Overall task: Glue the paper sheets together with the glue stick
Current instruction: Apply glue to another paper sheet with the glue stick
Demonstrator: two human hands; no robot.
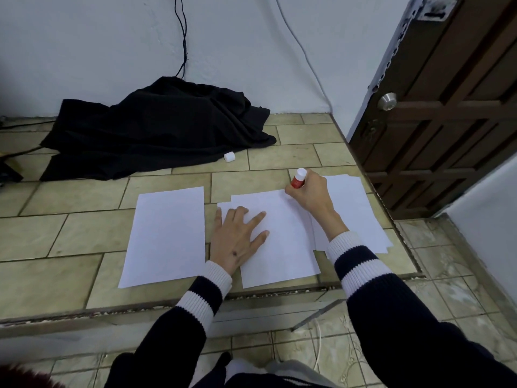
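Left hand [237, 239] lay flat, fingers spread, on the middle sheet [282, 247]; right hand [309, 193] gripped the glue stick [298, 179] at its far corner.

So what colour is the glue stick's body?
Red, with a white end, on the glue stick in the right hand; head view.

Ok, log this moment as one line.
step: gluing | right hand: grips glue stick at middle sheet far corner | left hand: flat, pressing sheet | cap: off, on tiles
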